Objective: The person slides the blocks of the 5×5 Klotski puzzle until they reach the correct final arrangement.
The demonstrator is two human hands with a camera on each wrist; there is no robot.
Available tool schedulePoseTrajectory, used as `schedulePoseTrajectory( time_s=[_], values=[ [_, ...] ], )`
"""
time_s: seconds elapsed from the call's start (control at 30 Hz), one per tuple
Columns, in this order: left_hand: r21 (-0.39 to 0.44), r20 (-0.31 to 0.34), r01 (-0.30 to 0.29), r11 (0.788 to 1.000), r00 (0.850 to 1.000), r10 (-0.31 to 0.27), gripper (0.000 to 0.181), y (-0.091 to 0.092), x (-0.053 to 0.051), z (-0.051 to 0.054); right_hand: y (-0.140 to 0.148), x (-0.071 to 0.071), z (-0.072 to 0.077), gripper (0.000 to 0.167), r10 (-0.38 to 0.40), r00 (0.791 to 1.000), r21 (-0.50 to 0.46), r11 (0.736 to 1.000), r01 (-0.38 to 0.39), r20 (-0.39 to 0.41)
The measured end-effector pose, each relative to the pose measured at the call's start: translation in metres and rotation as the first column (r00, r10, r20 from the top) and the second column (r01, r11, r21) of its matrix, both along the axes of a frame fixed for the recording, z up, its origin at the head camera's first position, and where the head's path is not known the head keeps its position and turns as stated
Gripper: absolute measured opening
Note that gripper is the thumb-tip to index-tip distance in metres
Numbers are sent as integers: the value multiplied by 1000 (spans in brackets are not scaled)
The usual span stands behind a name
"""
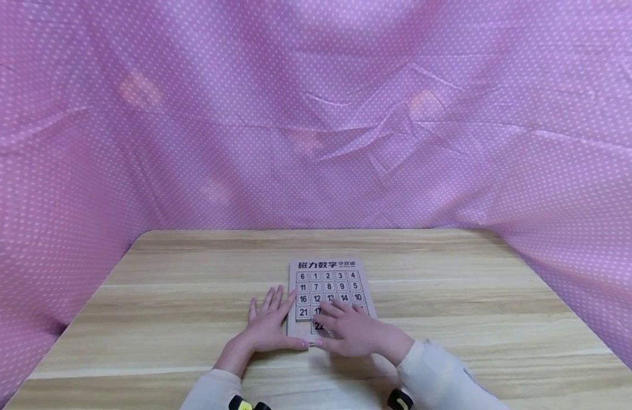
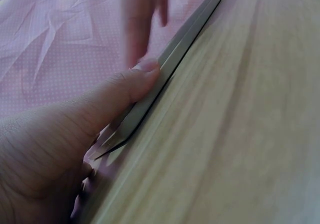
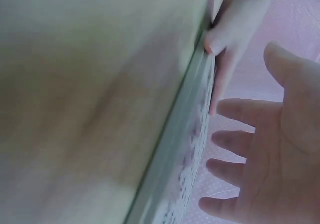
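A number sliding puzzle [image 1: 297, 332] lies flat on the table, its square tiles marked with black numerals. The lower left corner of its grid has no tile, with tile 21 [image 1: 303, 312] above that gap and tile 22 [image 1: 319, 327] to its right. My left hand [image 1: 264, 331] spreads around the near left corner, its thumb resting on the near edge [image 2: 145, 102] in the left wrist view. Over the lower right tiles is my right hand [image 1: 358, 333], fingers extended and hiding several of them. The right wrist view shows that palm [image 3: 285, 169] with fingers apart; fingertip contact is unclear.
The light wooden table [image 1: 182, 285] extends on all sides of the puzzle. A pink dotted cloth [image 1: 316, 142] hangs behind the table and along both sides. Dark straps with yellow marks [image 1: 244, 404] show near the sleeves.
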State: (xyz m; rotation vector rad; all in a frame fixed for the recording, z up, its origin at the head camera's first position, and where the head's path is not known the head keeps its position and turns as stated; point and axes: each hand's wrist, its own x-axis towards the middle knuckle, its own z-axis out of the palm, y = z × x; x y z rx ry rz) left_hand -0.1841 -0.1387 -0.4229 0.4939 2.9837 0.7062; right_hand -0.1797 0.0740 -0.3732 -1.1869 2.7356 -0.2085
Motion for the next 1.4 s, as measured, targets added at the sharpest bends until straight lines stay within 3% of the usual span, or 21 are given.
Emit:
schedulePoseTrajectory(
  time_s=[0.13, 0.37, 0.53, 1.0, 1.4],
  values=[
    [-8, -3, 10, 1000, 1000, -10, 111, 0, 0, -1, -14, -16, 1, 61, -52, 999, -14, 999, 51, -15],
    [-12, -6, 21, 1000, 1000, -21, 110, 1, 0, -4, -35, -45, -11, 64, -123, 992, 19, 992, 124, -25],
    [-24, 0, 22, 999, 1000, -23, 110, 2, 0, -4, -41, -55, -17, 62, -162, 987, 30, 986, 162, -18],
    [-32, 2, 16, 999, 1000, -16, 109, 0, -1, -3, -40, -43, -16, 63, -128, 991, 80, 988, 130, -26],
    [-31, -1, 10, 999, 1000, -10, 111, -2, -1, -4, -35, -31, -10, 61, -107, 994, 38, 994, 107, 0]
  ],
)
